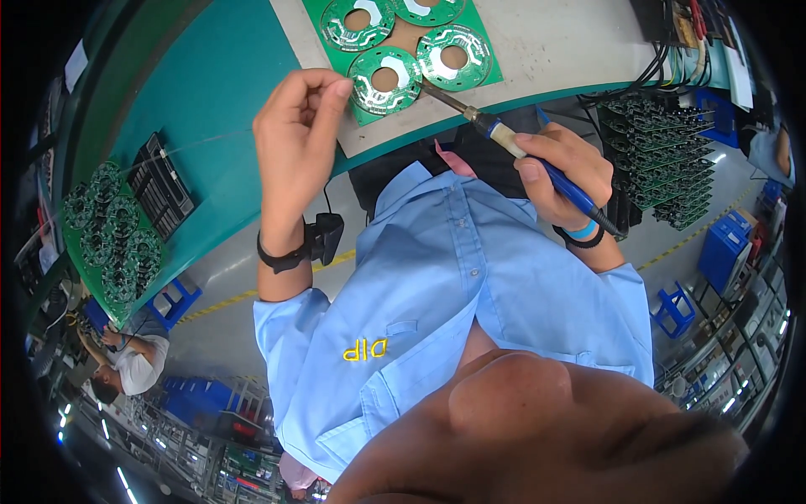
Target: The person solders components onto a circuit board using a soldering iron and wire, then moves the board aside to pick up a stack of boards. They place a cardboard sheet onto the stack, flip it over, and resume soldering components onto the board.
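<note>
My right hand (564, 172) grips a soldering iron (504, 134) with a blue and pale handle. Its metal tip reaches the near edge of a green panel of round circuit boards (454, 57), between two of the rings. My left hand (300, 134) is closed in a pinch at the left rim of the nearer ring board (384, 80). A thin strand of solder wire (210, 139) runs from the left toward this hand; its end at the fingertips is too small to make out. The panel lies flat on a pale grey sheet (537, 50).
A green mat (227, 76) covers the bench, whose curved front edge is close to me. At the left lie another populated board panel (117, 235) and a black slotted tray (159, 181). Stacked boards (663, 160) and cables (655, 71) are at the right. A co-worker (138, 361) sits lower left.
</note>
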{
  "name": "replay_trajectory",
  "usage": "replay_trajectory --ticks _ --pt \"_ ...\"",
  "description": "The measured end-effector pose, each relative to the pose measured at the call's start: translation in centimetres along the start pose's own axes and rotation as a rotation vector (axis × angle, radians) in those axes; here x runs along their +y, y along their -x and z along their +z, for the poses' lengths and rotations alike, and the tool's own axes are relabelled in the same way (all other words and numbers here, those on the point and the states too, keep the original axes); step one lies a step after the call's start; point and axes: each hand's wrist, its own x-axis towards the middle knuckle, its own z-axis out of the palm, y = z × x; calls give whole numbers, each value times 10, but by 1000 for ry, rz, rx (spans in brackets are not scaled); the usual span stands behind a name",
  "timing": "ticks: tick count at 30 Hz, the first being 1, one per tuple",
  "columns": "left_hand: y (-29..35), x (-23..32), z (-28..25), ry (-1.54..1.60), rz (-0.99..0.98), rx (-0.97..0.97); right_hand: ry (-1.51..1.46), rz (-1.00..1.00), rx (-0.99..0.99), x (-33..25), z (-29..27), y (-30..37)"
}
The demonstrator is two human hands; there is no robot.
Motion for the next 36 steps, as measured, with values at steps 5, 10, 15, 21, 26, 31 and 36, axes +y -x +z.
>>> replay_trajectory --ticks 5,10,15,21,26,31,36 --pt "1 3 0 72 28 -39 -5 -25 33 -1 1 0" --pt "3 2 11 -111 245 -6 -10 -19 27 0 3 -2" --pt "5 7 14 -128 166 -23 37 -6 5 -2 8 -2" --pt "1 4 15 -143 164 42 32 -18 5 -2 3 -1" --pt "-3 0 10 -147 190 122 -24 -66 60 -3 -10 2" --pt "0 -9 9 -200 344 173 316 54 266 36 -21 -32" --pt "1 3 13 -207 341 103 383 14 363 83 -34 -52"
